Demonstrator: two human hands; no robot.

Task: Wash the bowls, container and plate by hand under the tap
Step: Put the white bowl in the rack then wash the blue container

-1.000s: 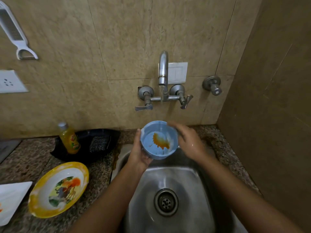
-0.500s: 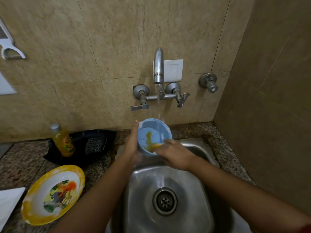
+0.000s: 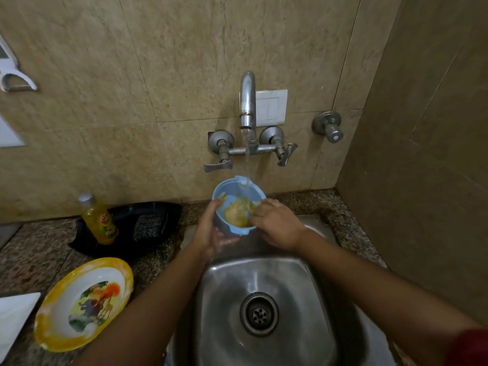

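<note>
blue bowl (image 3: 239, 207) under running tap (image 3: 247, 101)

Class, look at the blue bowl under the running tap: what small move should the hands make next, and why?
Probably sweep the right hand round the inside of the blue bowl: orange residue smears its inner wall, water from the tap lands at its far rim, and the left hand holds it tilted over the sink.
</note>
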